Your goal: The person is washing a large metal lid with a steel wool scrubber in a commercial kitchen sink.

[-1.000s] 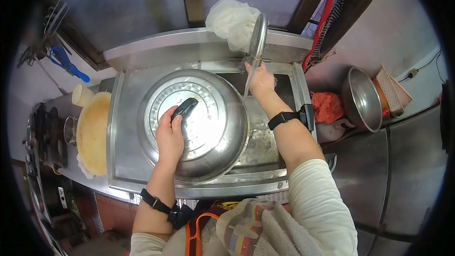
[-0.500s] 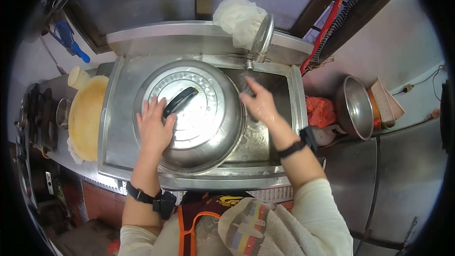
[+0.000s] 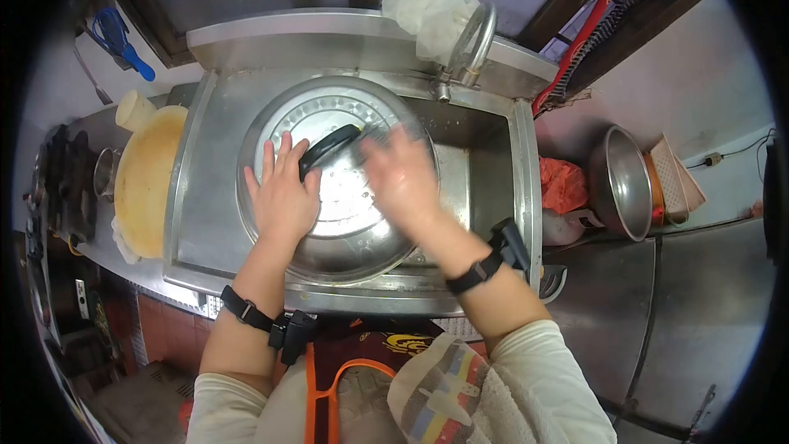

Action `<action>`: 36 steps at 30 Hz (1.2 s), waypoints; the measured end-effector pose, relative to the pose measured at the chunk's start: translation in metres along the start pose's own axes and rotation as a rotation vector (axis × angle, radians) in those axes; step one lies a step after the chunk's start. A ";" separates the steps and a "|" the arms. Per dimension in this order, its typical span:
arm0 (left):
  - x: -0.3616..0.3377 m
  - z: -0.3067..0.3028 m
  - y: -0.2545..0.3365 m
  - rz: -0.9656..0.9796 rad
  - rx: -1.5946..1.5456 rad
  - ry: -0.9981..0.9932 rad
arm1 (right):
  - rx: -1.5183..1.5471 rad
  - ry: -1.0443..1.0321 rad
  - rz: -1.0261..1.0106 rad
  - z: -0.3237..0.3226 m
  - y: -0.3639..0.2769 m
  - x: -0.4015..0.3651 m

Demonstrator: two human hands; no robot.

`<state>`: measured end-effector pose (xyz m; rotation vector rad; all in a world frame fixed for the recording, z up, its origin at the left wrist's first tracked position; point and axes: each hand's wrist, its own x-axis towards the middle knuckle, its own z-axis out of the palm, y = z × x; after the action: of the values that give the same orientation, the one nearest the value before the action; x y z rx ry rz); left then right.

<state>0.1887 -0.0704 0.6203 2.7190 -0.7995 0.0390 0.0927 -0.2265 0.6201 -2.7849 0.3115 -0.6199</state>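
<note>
A large domed steel lid with a black handle lies over the left part of the sink. My left hand rests on the lid's left side, fingers spread, its thumb and index finger beside the handle. My right hand is over the lid's right side, smeared by motion. At its fingertips is a grey, wiry-looking scourer, blurred and partly hidden by the hand. The curved tap stands behind the sink, to the right of the lid.
A round yellowish board lies on the left counter. To the right are a steel basin, a red plastic bag and a pinkish perforated basket. A whitish cloth or bag hangs by the tap.
My right hand has moved left from over the open sink basin onto the lid, with the scourer. My left hand stays on the lid beside the handle. The view has shifted slightly.
</note>
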 end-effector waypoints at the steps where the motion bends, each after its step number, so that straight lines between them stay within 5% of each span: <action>1: 0.000 0.001 -0.001 0.000 -0.001 0.006 | 0.006 -0.119 -0.074 -0.002 -0.025 -0.012; 6: 0.001 0.000 -0.006 0.023 -0.031 -0.048 | 0.019 -0.022 -0.119 0.000 -0.023 -0.023; 9: 0.001 0.002 -0.007 0.019 -0.085 -0.057 | 0.047 0.031 0.217 -0.002 0.020 0.015; 13: 0.006 0.004 -0.010 -0.008 -0.308 -0.061 | -0.298 -0.006 0.146 0.015 -0.018 0.013; 15: 0.006 0.003 -0.016 0.008 -0.411 -0.061 | -0.189 -0.220 0.017 0.012 -0.062 -0.009; 18: 0.007 0.003 -0.022 0.040 -0.469 -0.078 | 0.034 -0.175 -0.171 0.011 -0.079 -0.037; 24: 0.006 -0.002 -0.021 0.065 -0.461 -0.118 | -0.110 0.080 0.226 -0.001 0.025 0.019; 29: 0.010 0.003 -0.023 0.070 -0.470 -0.131 | -0.380 -0.022 0.111 0.016 -0.038 0.005; 34: 0.013 0.000 -0.019 0.068 -0.433 -0.137 | 0.039 -0.150 -0.132 0.000 -0.049 -0.034; 36: 0.013 -0.002 -0.017 0.058 -0.426 -0.143 | -0.048 -0.025 -0.027 -0.006 -0.017 -0.023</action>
<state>0.2091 -0.0629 0.6186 2.3138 -0.8174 -0.2838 0.0726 -0.2059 0.6216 -2.8448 0.2879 -0.5910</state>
